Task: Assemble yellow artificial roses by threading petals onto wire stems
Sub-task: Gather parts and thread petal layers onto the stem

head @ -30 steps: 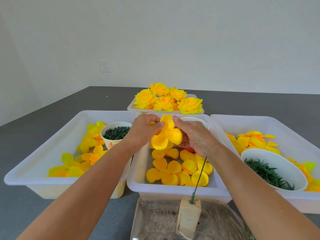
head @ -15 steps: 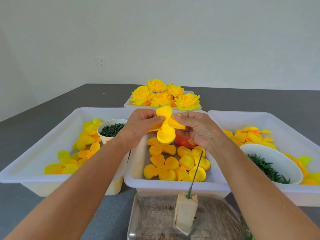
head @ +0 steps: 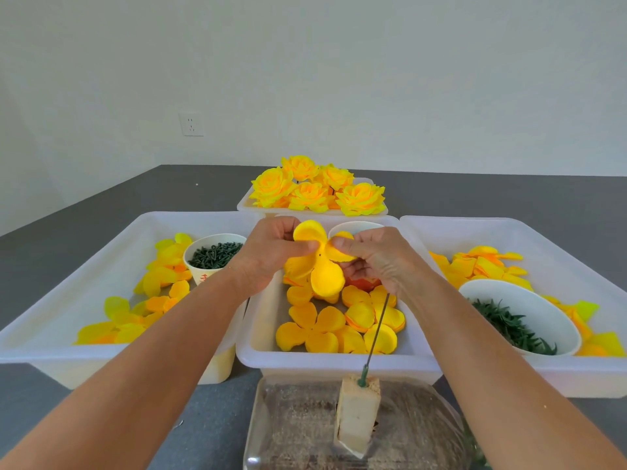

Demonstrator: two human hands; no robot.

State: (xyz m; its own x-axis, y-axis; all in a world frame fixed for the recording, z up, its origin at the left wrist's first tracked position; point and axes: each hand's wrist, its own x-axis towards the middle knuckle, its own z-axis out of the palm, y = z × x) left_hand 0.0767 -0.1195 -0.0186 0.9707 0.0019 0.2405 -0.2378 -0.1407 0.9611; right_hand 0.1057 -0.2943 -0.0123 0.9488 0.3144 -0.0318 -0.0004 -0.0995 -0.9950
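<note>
Above the middle tray (head: 258,354), at the table's near edge, a yellow petal piece (head: 320,266) is held up, pinched by the left hand (head: 271,256) on one side and the right hand (head: 373,259) on the other. A small dark hole shows near its centre. The wire (head: 376,329) stands tilted in a foam block (head: 358,412) just below. The hole is best kept taut and lined up squarely over the wire's tip before being pressed down.

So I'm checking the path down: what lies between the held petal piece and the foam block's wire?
In the head view, under the petal piece pinched by both hands, loose petals lie in the middle bin, whose front wall stands before the wire.
</note>
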